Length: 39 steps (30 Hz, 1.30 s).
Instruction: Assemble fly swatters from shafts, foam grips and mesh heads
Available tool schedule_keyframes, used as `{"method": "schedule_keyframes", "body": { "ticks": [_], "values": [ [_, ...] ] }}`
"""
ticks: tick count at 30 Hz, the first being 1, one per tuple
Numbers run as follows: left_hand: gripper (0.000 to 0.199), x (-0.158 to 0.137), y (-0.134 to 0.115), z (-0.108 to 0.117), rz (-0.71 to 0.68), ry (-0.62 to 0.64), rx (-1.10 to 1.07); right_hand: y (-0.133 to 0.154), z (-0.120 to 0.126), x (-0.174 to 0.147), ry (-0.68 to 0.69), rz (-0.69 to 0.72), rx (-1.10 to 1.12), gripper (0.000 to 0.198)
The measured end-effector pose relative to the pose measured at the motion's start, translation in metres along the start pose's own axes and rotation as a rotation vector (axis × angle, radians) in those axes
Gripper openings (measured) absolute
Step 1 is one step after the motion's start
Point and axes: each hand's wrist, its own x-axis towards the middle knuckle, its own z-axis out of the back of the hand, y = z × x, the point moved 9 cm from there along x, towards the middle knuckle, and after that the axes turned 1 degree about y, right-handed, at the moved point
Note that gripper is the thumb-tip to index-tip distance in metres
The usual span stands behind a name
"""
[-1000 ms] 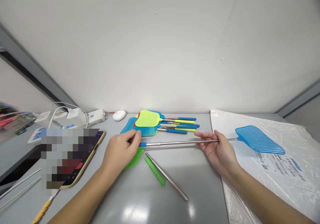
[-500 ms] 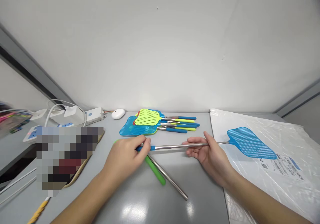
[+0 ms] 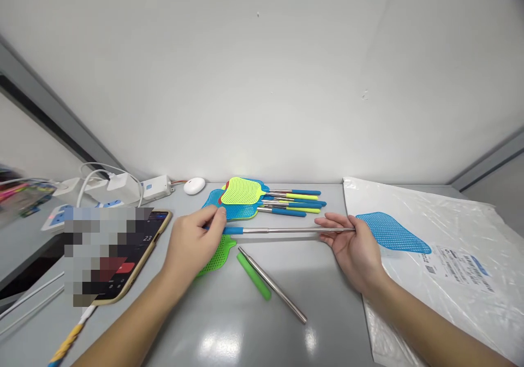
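Holding blue swatter (image 3: 292, 230) level over grey desk (image 3: 327, 296).
Left hand (image 3: 194, 241) gripping handle (image 3: 234, 230); right hand (image 3: 356, 252) pinching rod (image 3: 282, 230) near mesh head (image 3: 395, 234), other fingers extended; mesh over white bag (image 3: 446, 318).

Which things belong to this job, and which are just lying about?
Part of the job, apparently:
blue fly swatter, in left hand and right hand
green swatter head
green grip
metal rod
piled swatters

Probably lying about:
smartphone
power strip
white oval case
plastic mailer
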Motion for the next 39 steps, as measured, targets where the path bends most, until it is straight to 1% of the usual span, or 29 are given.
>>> {"method": "schedule_keyframes", "body": {
  "ticks": [2, 7, 10, 12, 14, 17, 20, 22, 24, 26, 27, 29, 31, 35, 37, 39],
  "values": [
    [0.034, -0.005, -0.005, -0.01, 0.003, 0.039, -0.038, -0.005, -0.002, -0.006, -0.021, -0.003, 0.01, 0.042],
    [0.035, -0.02, -0.026, -0.033, -0.057, 0.182, -0.089, -0.018, -0.021, -0.022, 0.067, -0.045, 0.011, 0.046],
    [0.035, -0.026, -0.033, -0.041, -0.082, 0.24, -0.109, -0.017, -0.02, -0.021, 0.076, -0.052, 0.009, 0.045],
    [0.037, -0.026, -0.035, -0.044, -0.105, 0.265, -0.108, -0.017, -0.019, -0.018, 0.094, -0.085, -0.003, 0.046],
    [0.042, -0.023, -0.031, -0.041, -0.11, 0.248, -0.094, -0.017, -0.018, -0.014, 0.12, -0.114, -0.029, 0.047],
    [0.046, -0.012, -0.018, -0.023, -0.092, 0.126, -0.047, -0.013, -0.021, -0.012, 0.154, -0.092, -0.056, 0.05],
    [0.046, 0.001, -0.004, 0.004, -0.101, -0.037, 0.041, -0.003, -0.029, -0.015, 0.203, 0.006, -0.047, 0.05],
    [0.045, 0.007, 0.004, 0.021, -0.117, -0.131, 0.087, 0.011, -0.032, -0.017, 0.223, 0.126, -0.032, 0.047],
    [0.044, 0.011, 0.009, 0.033, -0.14, -0.202, 0.101, 0.022, -0.028, -0.018, 0.181, 0.216, -0.019, 0.041],
    [0.044, 0.012, 0.009, 0.038, -0.178, -0.237, 0.1, 0.026, -0.019, -0.017, 0.087, 0.22, -0.03, 0.03],
    [0.044, 0.011, 0.008, 0.037, -0.197, -0.235, 0.097, 0.026, -0.014, -0.016, 0.041, 0.2, -0.044, 0.028],
    [0.044, 0.011, 0.007, 0.033, -0.194, -0.216, 0.073, 0.025, -0.008, -0.015, -0.019, 0.177, -0.078, 0.031],
    [0.045, 0.01, 0.01, 0.028, -0.135, -0.189, 0.032, 0.026, -0.006, -0.016, -0.046, 0.203, -0.098, 0.036],
    [0.045, 0.007, 0.013, 0.018, -0.017, -0.153, -0.013, 0.023, -0.009, -0.023, -0.059, 0.265, -0.115, 0.039],
    [0.045, 0.002, 0.006, 0.01, -0.007, -0.119, -0.034, 0.013, -0.013, -0.029, -0.057, 0.227, -0.163, 0.043],
    [0.044, -0.006, -0.009, -0.005, -0.041, -0.014, -0.074, -0.001, -0.018, -0.037, -0.047, 0.145, -0.263, 0.051]
  ]
}}
